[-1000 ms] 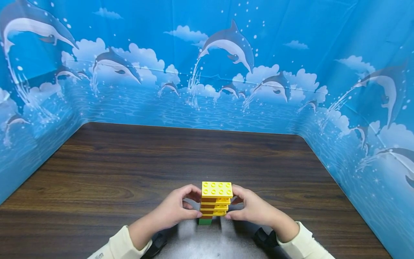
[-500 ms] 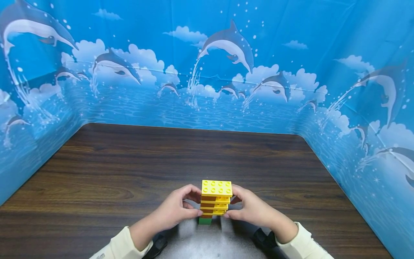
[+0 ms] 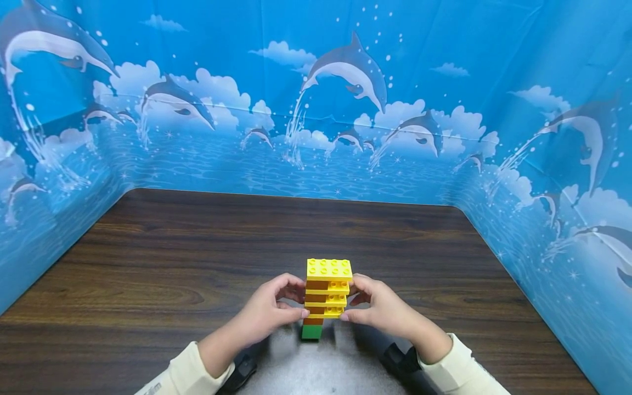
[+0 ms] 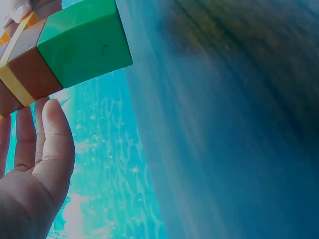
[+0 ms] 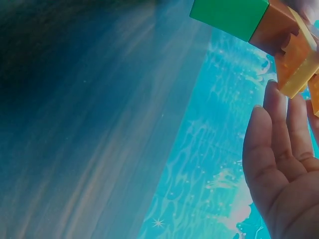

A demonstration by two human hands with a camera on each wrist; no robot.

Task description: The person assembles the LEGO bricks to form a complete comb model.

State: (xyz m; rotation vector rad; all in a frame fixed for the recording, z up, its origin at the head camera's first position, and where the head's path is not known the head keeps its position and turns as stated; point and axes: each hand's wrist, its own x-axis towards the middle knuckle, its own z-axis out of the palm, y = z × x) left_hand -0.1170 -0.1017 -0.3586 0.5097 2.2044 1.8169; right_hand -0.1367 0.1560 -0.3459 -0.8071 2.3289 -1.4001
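Observation:
A tower of toy building bricks (image 3: pixel 316 300) stands between the two hands at the front middle of the table. Its green brick (image 3: pixel 311 332) is at the bottom. Above it, brown bricks (image 5: pixel 275 31) alternate with yellow ones that jut out to the right. A yellow studded brick (image 3: pixel 329 269) tops it. The left hand (image 3: pixel 271 307) holds the tower's left side, thumb in front and fingers further back. Opposite, the right hand (image 3: pixel 382 307) holds the jutting yellow ends, its thumb at the lowest one. In the left wrist view, the green brick's underside end points toward the table.
A dark wood-grain table (image 3: pixel 247 236) spreads out beyond the hands. Behind it and along both sides hangs a blue curtain (image 3: pixel 222 153) printed with dolphins. Black wrist straps (image 3: pixel 402 359) sit near the cream sleeves (image 3: pixel 461 365).
The tower's top has shifted up and away in the head view, showing more of its front. Its green base moved up slightly. Both hands rose a little with it.

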